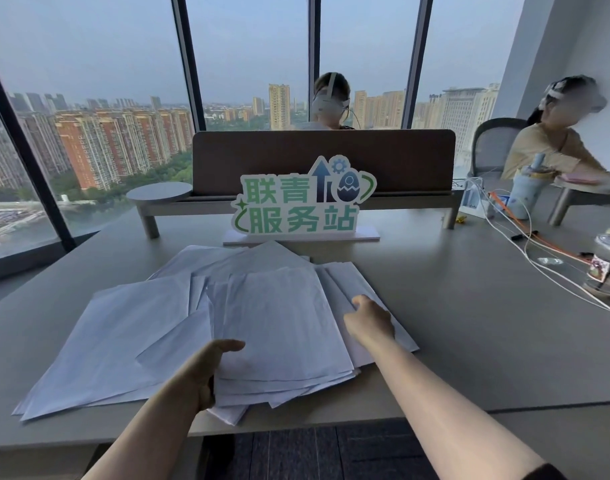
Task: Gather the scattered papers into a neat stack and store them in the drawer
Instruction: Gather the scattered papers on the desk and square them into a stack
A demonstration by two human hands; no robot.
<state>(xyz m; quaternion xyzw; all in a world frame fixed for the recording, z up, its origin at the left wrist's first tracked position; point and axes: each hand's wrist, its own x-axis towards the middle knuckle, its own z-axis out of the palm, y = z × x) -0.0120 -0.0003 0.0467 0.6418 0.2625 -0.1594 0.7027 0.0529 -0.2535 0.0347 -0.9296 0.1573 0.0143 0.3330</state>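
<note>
Several white papers lie overlapping and askew on the grey desk, spread from the near left to the middle. My left hand grips the near left edge of the central pile, thumb on top, fingers under the sheets. My right hand rests on the pile's right side, with its fingers bent over the edge of the sheets there. A few sheets at the left lie apart from both hands. No drawer is visible.
A green and white sign on a white base stands just behind the papers. A brown divider panel and low shelf cross the desk. White and orange cables, a jar and a bottle sit at right. Two people sit beyond.
</note>
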